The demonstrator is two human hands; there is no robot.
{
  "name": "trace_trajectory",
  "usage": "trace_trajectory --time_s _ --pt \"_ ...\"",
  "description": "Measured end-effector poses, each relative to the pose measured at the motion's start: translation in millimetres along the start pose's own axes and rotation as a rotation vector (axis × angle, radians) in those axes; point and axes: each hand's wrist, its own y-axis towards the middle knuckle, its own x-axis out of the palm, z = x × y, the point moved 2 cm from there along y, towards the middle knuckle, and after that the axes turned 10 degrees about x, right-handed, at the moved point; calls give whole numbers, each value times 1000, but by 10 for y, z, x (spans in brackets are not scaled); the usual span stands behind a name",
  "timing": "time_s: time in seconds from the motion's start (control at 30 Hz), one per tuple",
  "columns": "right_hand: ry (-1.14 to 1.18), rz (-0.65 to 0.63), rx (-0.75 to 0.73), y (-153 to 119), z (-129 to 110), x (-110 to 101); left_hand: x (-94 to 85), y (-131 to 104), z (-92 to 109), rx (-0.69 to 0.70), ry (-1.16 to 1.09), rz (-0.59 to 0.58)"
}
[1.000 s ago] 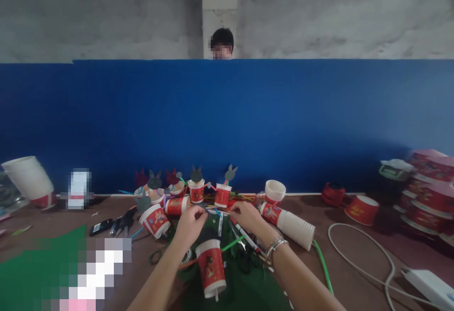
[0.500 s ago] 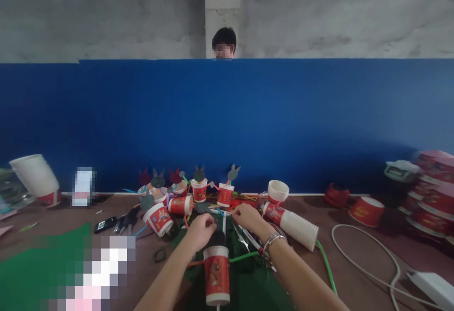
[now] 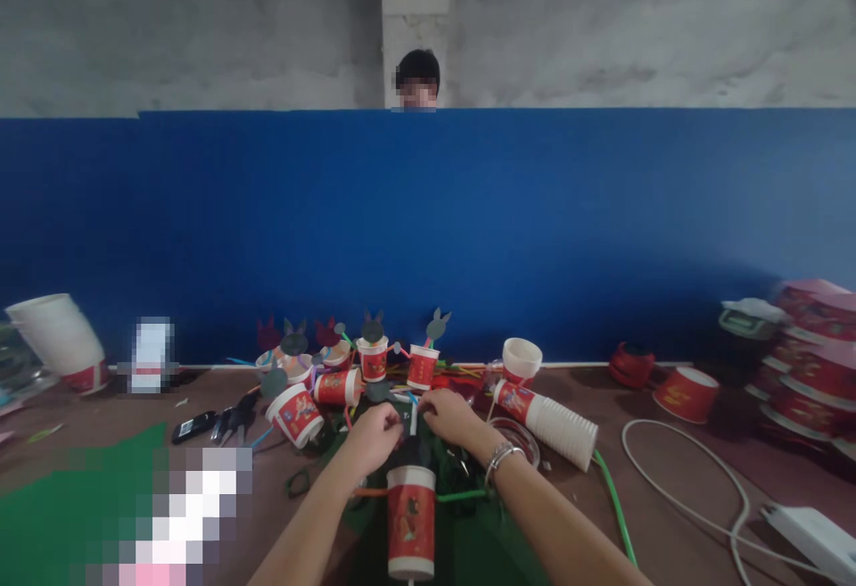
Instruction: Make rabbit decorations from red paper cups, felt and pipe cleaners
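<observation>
Curls left hand [image 3: 378, 434] and right hand [image 3: 449, 416] beside black paper [image 3: 412, 453], just beyond a red-and-white paper cup [image 3: 411, 524], toward the near edge of the brown table [image 3: 568, 524]. Cannot tell whether closed or holding anything.

Brown table [image 3: 575, 515] — green sheet [image 3: 86, 488], cups [image 3: 555, 433]; white cable [image 3: 726, 479]

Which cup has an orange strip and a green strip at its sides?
The red cup nearest the camera, between left forearm and right forearm. Its orange strip points left, its green strip right; all other cups are farther off.
</observation>
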Motion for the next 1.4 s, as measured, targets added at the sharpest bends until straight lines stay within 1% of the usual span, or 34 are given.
trace_trajectory --time_s 0.13,0.2,0.37,0.47,0.6,0.77,0.93,1.03,1.1,1.27,1.4 --pt "-23 -30 12 12 -5 -1 -24 -6 34 -21 57 -1" --pt "-42 -41 15 21 -23 5 -34 -18 60 -36 81 -20" --pt "-83 -66 -20 56 -91 18 -19 -54 118 -73 72 -138" --pt "-113 -94 -25 71 -106 25 -17 -64 132 -85 46 -184" --pt "-114 -92 26 82 -61 39 4 -70 99 -93 -7 -231" --pt "-37 -52 121 79 6 97 44 -80 32 -90 -37 -265" --pt "150 5 228 115 52 141 32 -70 2 -80 -48 -233" --pt "332 61 294 153 119 103 3 -47 -8 -81 -57 -181" --pt "470 84 310 146 171 52 -22 -29 -10 -76 -56 -138" --pt "827 153 270 -37 245 -118 -72 1 19 -47 -27 -44" --pt "1059 239 280 -203 236 -188 -76 2 65 -35 11 -26"
